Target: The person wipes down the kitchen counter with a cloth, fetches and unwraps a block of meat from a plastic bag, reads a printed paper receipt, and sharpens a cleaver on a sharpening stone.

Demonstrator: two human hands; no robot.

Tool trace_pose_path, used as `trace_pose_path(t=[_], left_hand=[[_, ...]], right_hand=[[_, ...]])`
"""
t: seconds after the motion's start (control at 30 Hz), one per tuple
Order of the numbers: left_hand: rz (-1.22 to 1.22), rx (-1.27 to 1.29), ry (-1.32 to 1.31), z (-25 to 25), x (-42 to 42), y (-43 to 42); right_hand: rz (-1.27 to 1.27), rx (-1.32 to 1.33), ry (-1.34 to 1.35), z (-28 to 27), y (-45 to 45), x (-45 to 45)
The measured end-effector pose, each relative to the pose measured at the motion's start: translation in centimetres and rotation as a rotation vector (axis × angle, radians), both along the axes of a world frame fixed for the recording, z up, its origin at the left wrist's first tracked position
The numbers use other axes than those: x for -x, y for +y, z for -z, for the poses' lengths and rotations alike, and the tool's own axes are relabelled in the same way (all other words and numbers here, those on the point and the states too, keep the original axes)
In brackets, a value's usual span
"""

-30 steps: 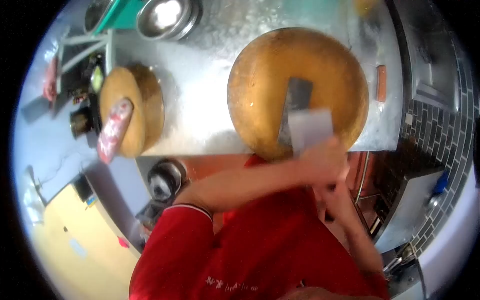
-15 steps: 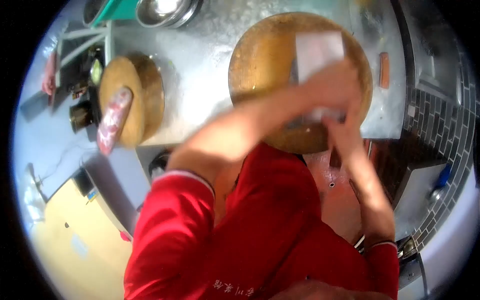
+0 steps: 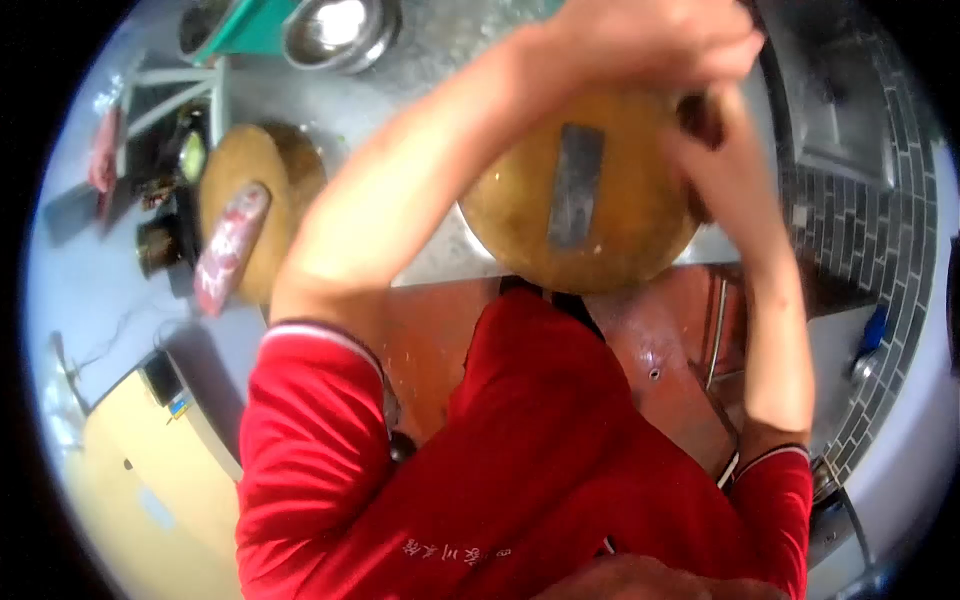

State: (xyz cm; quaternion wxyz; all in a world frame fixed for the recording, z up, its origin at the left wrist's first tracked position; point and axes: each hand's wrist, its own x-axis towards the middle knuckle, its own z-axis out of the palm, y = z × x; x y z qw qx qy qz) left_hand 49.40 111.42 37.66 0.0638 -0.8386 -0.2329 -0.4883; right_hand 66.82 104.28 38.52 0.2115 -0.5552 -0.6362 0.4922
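Observation:
My left hand is closed, raised above the far right part of the round wooden board; what its fingers hold is hidden. Just below it, my right hand curls its blurred fingers by the board's right edge, beside a small dark brown shape that I cannot make out. A dark grey rectangular slab lies on the board, touched by neither hand. The pale blade seen earlier is not visible now.
A tilted round wooden block with a red and white piece of meat is at the left. Metal bowls and a green container stand at the far left of the metal table.
Both hands have risen from the near edge of the board toward its far right side. The blade has gone out of sight, and the dark slab now shows uncovered.

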Motion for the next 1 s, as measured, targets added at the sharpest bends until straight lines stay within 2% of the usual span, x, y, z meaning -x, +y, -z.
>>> trace_pose_path(t=[0.03,0.07,0.1,0.2,0.23,0.33,0.5,0.53,0.63,0.9,1.0], left_hand=[[-0.033,0.114,-0.018,-1.5,0.8,-1.5],[-0.049,0.092,0.076,-2.5,2.1,-3.7],[-0.063,0.082,0.166,-2.6,3.3,-6.7],[-0.232,0.322,0.058,2.2,5.5,-16.1],[-0.290,0.401,0.025,3.1,6.3,-18.7],[-0.457,0.597,0.135,6.5,7.3,-24.4],[-0.593,0.844,0.362,8.9,7.7,-26.6],[-0.590,0.826,0.398,9.7,8.2,-26.3],[-0.551,0.911,0.326,10.4,8.6,-26.2],[-0.779,0.688,0.284,14.1,5.1,-25.1],[-0.682,0.722,0.349,16.5,1.6,-27.2]], right_hand=[[-0.037,-0.080,0.165,0.9,-1.4,-0.3],[-0.082,-0.112,0.155,2.2,-3.4,-0.8],[-0.136,-0.140,0.045,3.4,-6.2,-1.1],[-0.287,-0.342,-0.337,6.1,-11.6,-1.6],[-0.314,-0.407,-0.381,6.9,-12.5,-1.6],[-0.368,-0.601,-0.466,10.9,-15.1,-1.6],[-0.376,-0.538,-0.459,12.5,-16.3,-0.3],[-0.376,-0.517,-0.463,12.6,-16.2,-0.2],[-0.405,-0.466,-0.516,13.1,-16.1,0.1],[-0.425,-0.341,-0.566,12.7,-16.2,-0.5],[-0.344,-0.260,-0.552,13.7,-20.2,-4.0]])
